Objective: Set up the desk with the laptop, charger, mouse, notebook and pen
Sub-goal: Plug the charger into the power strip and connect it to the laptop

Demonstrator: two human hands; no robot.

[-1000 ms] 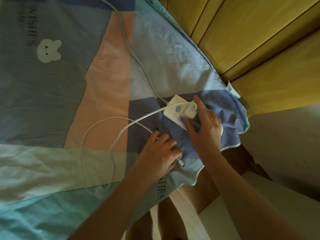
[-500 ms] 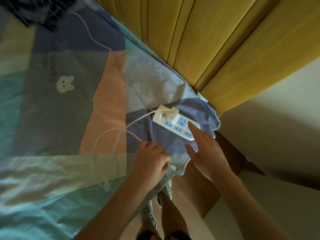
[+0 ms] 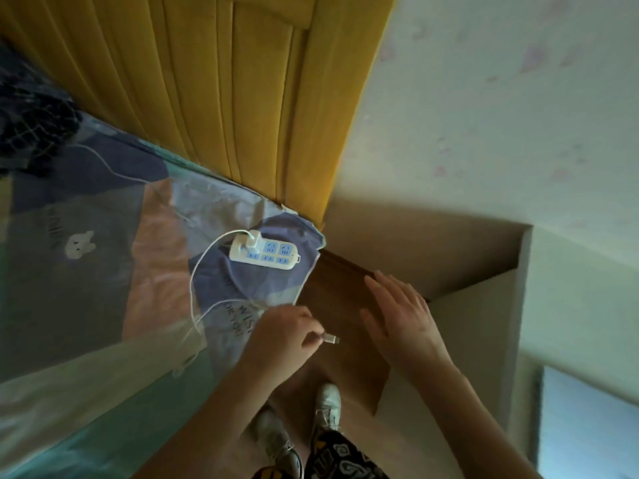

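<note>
One view only, from the head camera. The left hand [image 3: 281,335] pinches the charger cable [image 3: 204,267] near its free end, the silver connector [image 3: 331,339] sticking out past the fingertips over the bed's edge. The right hand [image 3: 401,321] is empty, fingers spread flat, above a brown wooden panel [image 3: 332,288]. The charger plug [image 3: 251,240] sits in a white power strip [image 3: 264,254] with blue sockets, lying on the bed sheet [image 3: 103,271]. The sheet carries a white bear figure [image 3: 80,244] and dark lettering, partly legible as "WISH". Two pale shoes [image 3: 326,406] stand on the floor below.
</note>
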